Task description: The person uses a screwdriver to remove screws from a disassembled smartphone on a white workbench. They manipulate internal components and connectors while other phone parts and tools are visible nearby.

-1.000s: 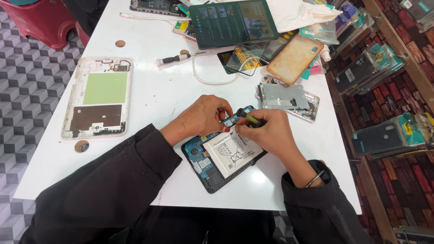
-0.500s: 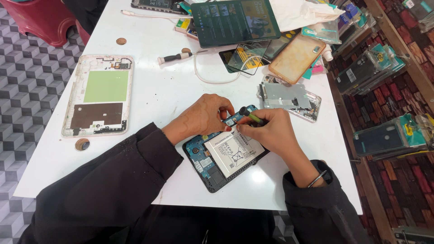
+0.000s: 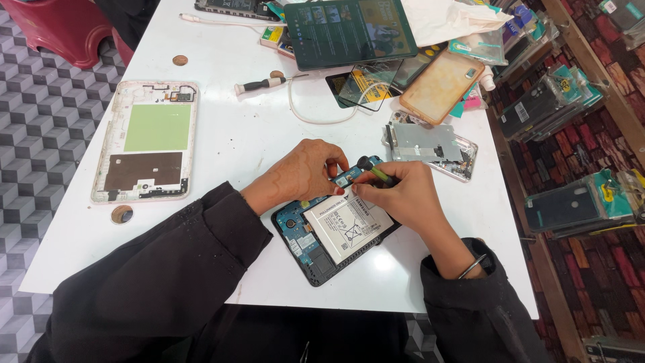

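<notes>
An opened tablet (image 3: 332,232) lies at the white desk's (image 3: 255,141) six o'clock edge. Left hand (image 3: 299,176) pinches its top; right hand (image 3: 403,196) grips a screwdriver (image 3: 373,169). Probably light, rigid, fragile: best held by its frame.

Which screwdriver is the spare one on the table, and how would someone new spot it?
Start at the white table and look to its far side, just in front of the dark green tablet. The spare screwdriver lies flat there beside a loop of white cable. Its black-and-white handle and thin bare shaft set it apart from the green-handled tool held in the right hand.
</notes>
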